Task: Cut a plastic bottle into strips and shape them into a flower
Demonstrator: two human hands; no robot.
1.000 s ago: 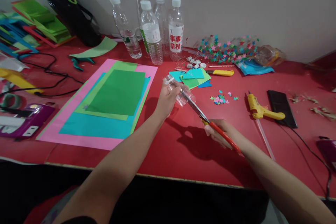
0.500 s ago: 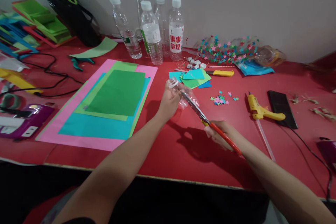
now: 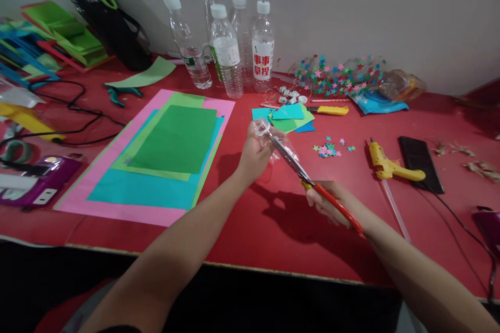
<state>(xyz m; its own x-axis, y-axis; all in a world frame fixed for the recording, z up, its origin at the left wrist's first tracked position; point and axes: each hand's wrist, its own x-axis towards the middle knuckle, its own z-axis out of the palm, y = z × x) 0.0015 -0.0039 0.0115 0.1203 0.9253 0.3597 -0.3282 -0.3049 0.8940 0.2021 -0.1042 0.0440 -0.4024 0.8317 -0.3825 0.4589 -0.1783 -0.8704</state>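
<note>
Between the fingers of my left hand (image 3: pixel 253 158) is a clear plastic bottle top (image 3: pixel 261 127), its round mouth tilted up toward me. My right hand (image 3: pixel 332 203) grips large scissors (image 3: pixel 292 160) with red and yellow handles. The blades reach across to the bottle piece and touch or overlap it beside my left fingers; how far the plastic sits between them I cannot tell. Just beyond lie blue and green paper scraps (image 3: pixel 291 114) and a yellow utility knife (image 3: pixel 332 110). Small star shapes (image 3: pixel 328 150) are scattered to the right.
Stacked coloured sheets (image 3: pixel 172 138) lie at left. Several plastic bottles (image 3: pixel 227 54) stand against the wall. A yellow glue gun (image 3: pixel 385 164) rests by a black phone (image 3: pixel 420 161) at right. Black cable (image 3: pixel 78 109) and a purple device (image 3: pixel 50 179) occupy the left side.
The bottle top has turned so that its mouth faces me more. Both hands and the scissors stay almost in place, with the blades still at the plastic.
</note>
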